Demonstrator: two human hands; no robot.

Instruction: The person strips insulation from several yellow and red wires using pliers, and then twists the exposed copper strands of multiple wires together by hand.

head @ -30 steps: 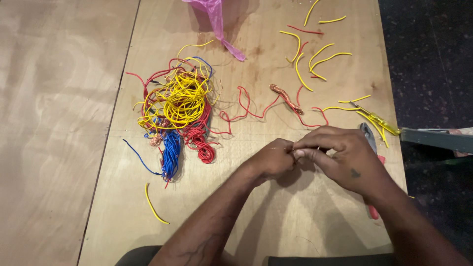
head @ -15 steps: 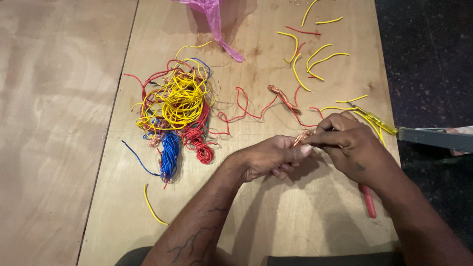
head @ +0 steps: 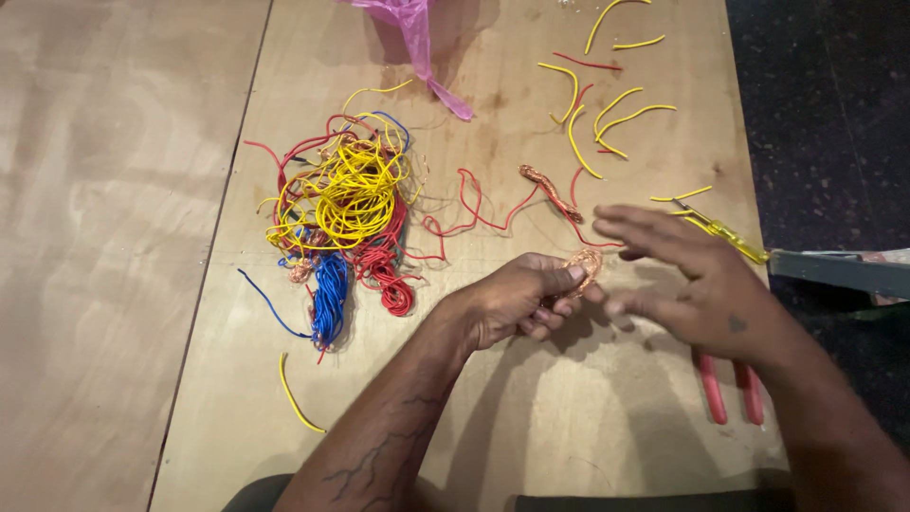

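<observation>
Left hand (head: 512, 301) pinches a little bundle of bare copper wire (head: 585, 266) so it stays coiled; right hand (head: 697, 284) hovers at its 3 o'clock, fingers spread, empty. Tangled wire pile (head: 346, 213) sits at 9 o'clock.

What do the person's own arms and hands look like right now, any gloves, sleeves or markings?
Both hands are bare: no gloves, rings or watch show. The left forearm is sleeveless with dark branching line tattoos. The right hand has a small dark mark on its back. No sleeve shows on the right forearm.
</observation>
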